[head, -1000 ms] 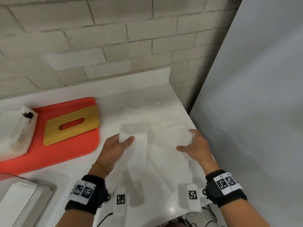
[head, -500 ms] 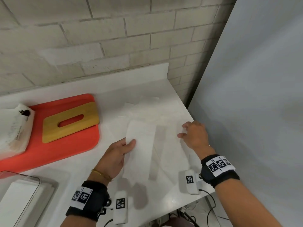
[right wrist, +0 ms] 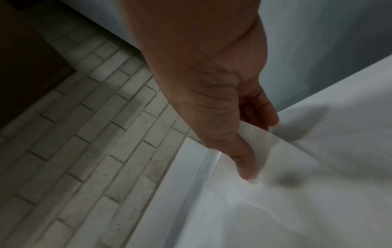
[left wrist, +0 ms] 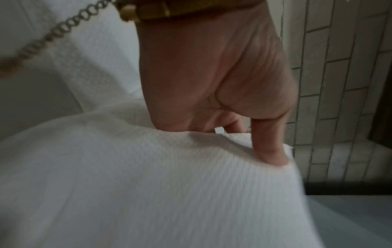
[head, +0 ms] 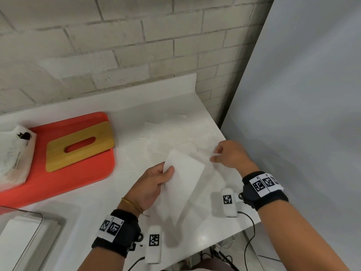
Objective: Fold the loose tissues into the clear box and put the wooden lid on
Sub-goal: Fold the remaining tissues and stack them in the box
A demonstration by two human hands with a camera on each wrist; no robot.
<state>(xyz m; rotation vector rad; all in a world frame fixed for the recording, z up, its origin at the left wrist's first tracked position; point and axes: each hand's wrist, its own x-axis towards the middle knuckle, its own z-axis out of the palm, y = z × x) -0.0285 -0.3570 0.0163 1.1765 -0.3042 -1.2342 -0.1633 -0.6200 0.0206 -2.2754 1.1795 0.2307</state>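
Both hands pinching tissue over the worktop (head: pixel 109 208).
Left hand (head: pixel 150 184) pinches a folded tissue (head: pixel 185 173); right hand (head: pixel 232 155) pinches a loose tissue (right wrist: pixel 282 156).

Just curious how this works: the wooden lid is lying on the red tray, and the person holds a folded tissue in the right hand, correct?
Not quite. The head view shows the left hand holding the folded tissue. The wooden lid does lie on the red tray.

White counter (head: pixel 125 173), bearing red tray (head: pixel 64 180) at left, clear box (head: pixel 21 235) near front, loose tissues (head: pixel 175 137) at right.
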